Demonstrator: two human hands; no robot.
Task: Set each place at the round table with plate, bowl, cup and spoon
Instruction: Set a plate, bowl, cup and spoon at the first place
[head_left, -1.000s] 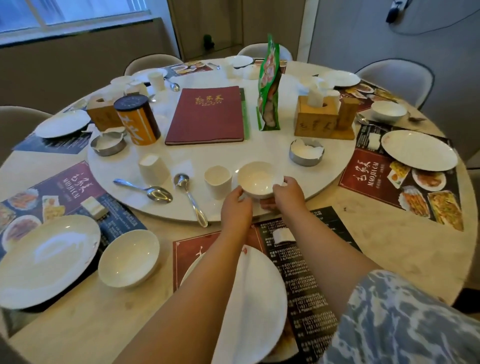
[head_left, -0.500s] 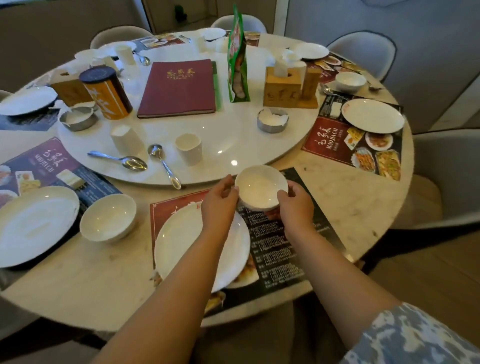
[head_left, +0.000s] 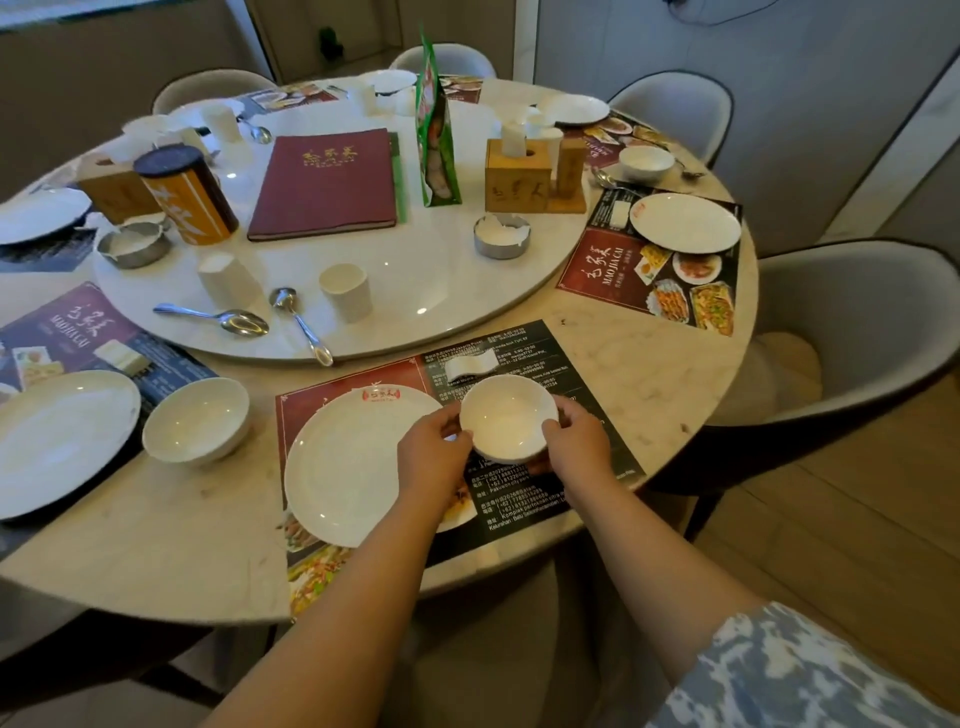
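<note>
A small white bowl (head_left: 508, 417) is held between both hands over the dark placemat (head_left: 540, 358) at the near place, just right of a white plate (head_left: 345, 467). My left hand (head_left: 434, 457) grips the bowl's left side and my right hand (head_left: 576, 441) grips its right side. On the white turntable (head_left: 426, 280) behind stand a white cup (head_left: 346, 292) and a second, tilted cup (head_left: 227, 280), with two metal spoons (head_left: 301, 325) (head_left: 218, 317) lying beside them. A folded white napkin (head_left: 470, 365) lies on the mat above the bowl.
The place to the left has a plate (head_left: 57, 441) and bowl (head_left: 197, 420); the place to the right has a plate (head_left: 684, 222). On the turntable are a red menu (head_left: 324, 184), an orange can (head_left: 187, 195), a green packet (head_left: 436, 135), a wooden holder (head_left: 519, 174) and two metal ashtrays (head_left: 501, 236). Grey chairs ring the table.
Both hands lifted the bowl off the turntable and brought it toward me, down over the placemat beside the plate. The view has pulled back and tilted down.
</note>
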